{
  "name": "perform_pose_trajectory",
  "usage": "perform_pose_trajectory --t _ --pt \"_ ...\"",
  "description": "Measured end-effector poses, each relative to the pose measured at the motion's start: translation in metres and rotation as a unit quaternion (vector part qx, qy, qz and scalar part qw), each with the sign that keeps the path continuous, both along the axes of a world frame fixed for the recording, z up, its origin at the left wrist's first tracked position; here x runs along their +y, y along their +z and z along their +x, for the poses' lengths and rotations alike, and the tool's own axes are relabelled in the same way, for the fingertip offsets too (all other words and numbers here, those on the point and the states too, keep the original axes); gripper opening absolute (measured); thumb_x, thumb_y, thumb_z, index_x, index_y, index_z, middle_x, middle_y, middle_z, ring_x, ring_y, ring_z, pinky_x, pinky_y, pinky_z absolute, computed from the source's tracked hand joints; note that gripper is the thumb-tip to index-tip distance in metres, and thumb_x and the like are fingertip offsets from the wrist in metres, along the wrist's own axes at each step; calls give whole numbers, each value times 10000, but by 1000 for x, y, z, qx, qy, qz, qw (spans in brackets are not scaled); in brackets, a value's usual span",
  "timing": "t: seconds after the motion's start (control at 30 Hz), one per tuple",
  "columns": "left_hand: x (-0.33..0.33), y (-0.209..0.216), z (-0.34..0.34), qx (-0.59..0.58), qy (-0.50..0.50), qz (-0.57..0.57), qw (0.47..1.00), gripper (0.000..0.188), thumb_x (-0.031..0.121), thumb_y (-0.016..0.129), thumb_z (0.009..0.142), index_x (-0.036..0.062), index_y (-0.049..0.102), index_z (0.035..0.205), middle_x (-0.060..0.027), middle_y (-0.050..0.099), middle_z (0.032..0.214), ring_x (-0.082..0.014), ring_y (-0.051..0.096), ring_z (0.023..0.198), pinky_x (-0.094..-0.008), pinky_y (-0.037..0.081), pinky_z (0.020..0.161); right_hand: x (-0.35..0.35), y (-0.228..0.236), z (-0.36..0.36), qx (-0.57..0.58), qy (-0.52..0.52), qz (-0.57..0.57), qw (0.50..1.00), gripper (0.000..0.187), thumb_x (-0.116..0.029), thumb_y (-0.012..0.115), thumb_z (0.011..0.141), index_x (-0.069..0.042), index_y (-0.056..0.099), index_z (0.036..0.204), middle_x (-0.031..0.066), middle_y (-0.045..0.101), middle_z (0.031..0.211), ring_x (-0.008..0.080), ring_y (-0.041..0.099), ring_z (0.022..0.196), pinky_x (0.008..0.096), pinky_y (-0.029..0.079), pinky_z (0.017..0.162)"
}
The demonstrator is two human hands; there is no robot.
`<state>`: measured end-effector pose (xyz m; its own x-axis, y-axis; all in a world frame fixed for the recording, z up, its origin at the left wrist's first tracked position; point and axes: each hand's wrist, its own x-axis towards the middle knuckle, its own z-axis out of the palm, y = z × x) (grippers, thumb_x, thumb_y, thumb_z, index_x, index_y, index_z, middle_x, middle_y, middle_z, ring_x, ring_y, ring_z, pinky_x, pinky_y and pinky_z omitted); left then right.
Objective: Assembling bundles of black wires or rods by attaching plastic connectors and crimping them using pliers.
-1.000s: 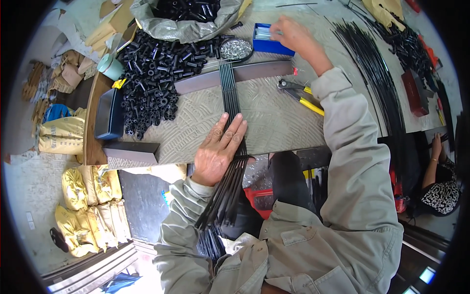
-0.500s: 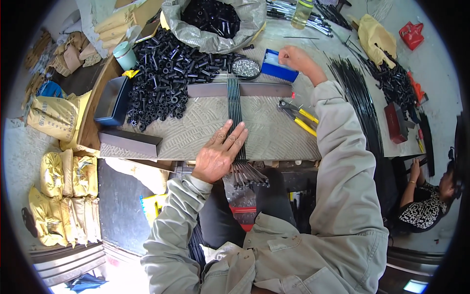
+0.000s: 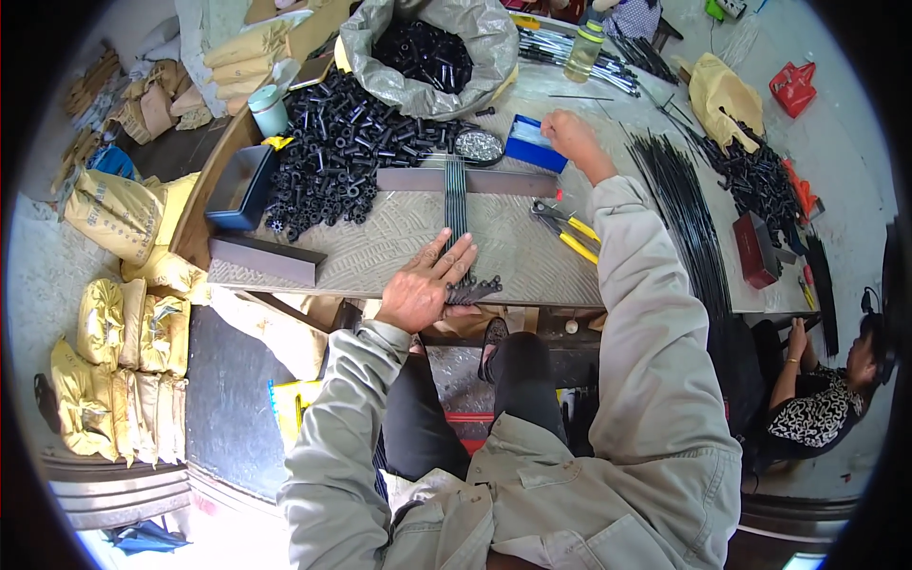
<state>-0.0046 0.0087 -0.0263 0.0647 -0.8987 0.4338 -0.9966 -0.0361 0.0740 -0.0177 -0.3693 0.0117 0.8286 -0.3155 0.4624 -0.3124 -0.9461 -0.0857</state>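
Table (image 3: 380, 252) carries the job: a heap of black plastic sleeves (image 3: 328, 166) spills from the grey sack (image 3: 380, 57) within reach. A flat metal bar (image 3: 513, 180) lies across as an end stop, so the black rods (image 3: 457, 204) butt against it and line up. Left hand (image 3: 426, 285) lies flat, fingers spread, pinning the rods' near ends at the table edge. Right hand (image 3: 568, 138) reaches into the blue box (image 3: 532, 152); can't tell if it grips anything. Yellow-handled pliers (image 3: 568, 233) are parked beside.
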Motion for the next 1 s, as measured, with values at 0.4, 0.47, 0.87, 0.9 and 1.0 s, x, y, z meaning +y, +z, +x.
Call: perform_pose_trajectory --t 0.4,0.47,0.87,0.9,1.0 --pt "1 -4 -2 19 -19 -2 1000 858 566 588 642 127 340 1337 -31 314 1394 -293 305 1273 -363 339 999 -16 1 -6 54 40 88 994 72 -99 550 726 -64 612 736 113 621 811 285 600 735 359 462 656" --pt "-2 -6 0 7 -17 -7 1000 865 578 585 640 131 339 1339 -34 312 1395 -304 299 1274 -399 331 998 -13 3 -12 -3 56 35 998 76 -106 545 765 -51 593 783 110 623 824 255 609 715 347 465 644" --pt "22 122 -35 629 -228 -110 735 524 88 690 742 26 488 1221 -124 538 1191 -207 526 1082 -336 438 878 246 122 -182 -217 326 75 917 140 9 602 756 -32 575 888 75 548 835 122 518 555 228 400 506" --pt "22 130 -40 618 -208 -112 750 474 77 670 755 6 506 1193 -126 569 1126 -196 551 1026 -321 444 869 251 122 -181 -220 324 72 917 140 9 602 756 -32 575 888 75 548 835 122 518 555 228 400 506" --pt "22 144 -48 590 -171 -118 780 380 57 629 779 -34 542 1137 -129 631 996 -174 602 915 -291 458 850 260 113 -174 -289 278 31 915 157 35 653 696 -31 630 837 71 538 807 144 517 582 238 391 511"
